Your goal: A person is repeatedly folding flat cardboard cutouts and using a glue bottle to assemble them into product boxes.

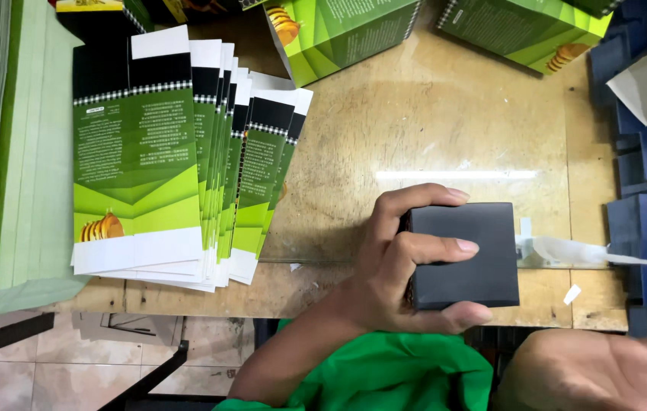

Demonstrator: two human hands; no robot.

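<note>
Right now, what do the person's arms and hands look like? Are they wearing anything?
Both hands are bare: no gloves, rings or watch show. The left hand has short, plain nails, and its forearm is uncovered up to a bright green garment at the bottom edge. The right hand shows only partly at the lower corner, with nothing worn on it.

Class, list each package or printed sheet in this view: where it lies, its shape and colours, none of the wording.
Black box: square, plain, gripped by the left hand at the table's front edge.
Flat cartons: fanned stack at left; green, black and white panels.
Folded cartons: upper edge, green boxes.
</note>
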